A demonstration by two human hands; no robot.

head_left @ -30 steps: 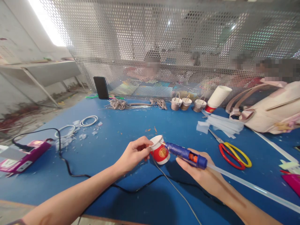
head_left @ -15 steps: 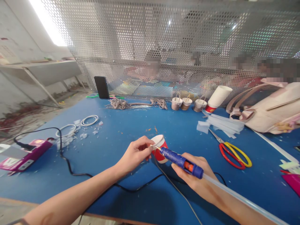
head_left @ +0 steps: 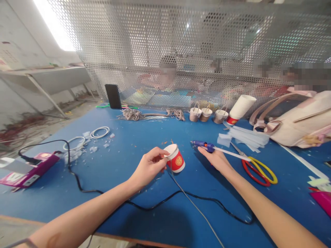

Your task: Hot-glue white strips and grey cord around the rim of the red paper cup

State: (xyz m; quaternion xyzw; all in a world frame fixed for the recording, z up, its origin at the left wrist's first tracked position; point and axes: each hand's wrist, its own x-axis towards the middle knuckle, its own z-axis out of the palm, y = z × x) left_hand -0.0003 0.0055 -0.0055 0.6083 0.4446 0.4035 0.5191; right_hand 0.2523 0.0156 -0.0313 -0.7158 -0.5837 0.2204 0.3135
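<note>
I take this for a craft workshop: around a scuffed blue worktable [head_left: 144, 137] I see a glue gun [head_left: 201, 145], scissors [head_left: 247, 159], a power strip [head_left: 42, 162], cord [head_left: 131, 114] and stacked paper cups [head_left: 241, 107]. People [head_left: 167, 82] show faintly through a perforated metal screen [head_left: 144, 41]; a plain bench [head_left: 64, 80] stands on my left, above a littered floor [head_left: 51, 127].

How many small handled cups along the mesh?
3: left cup, middle cup close beside it, right cup nearest the leaning cup stack. Any hidden behind them wouldn't show.

Cup [head_left: 176, 164] in left hand [head_left: 149, 168], glue gun [head_left: 200, 143] in right [head_left: 217, 160]
</note>
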